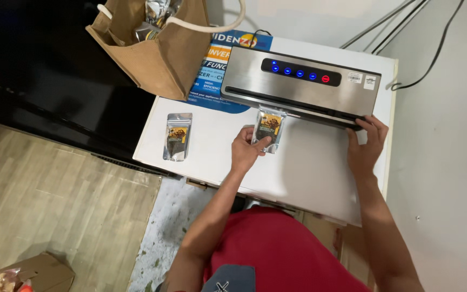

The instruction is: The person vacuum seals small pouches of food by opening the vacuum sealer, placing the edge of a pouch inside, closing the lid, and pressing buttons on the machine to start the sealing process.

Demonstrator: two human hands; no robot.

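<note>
While left fingers [255, 145] pinch it, silver pouch [269, 128], yellow-black label, top in sealer [304, 86]; right fingers [371, 125] gripping sealer's corner

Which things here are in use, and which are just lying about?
In use: left hand on the small pouch; right hand on the sealing machine.
Lying about: second pouch, brown bag, cardboard box.

Pouch [269, 127] top hidden inside sealer [304, 86].
</note>
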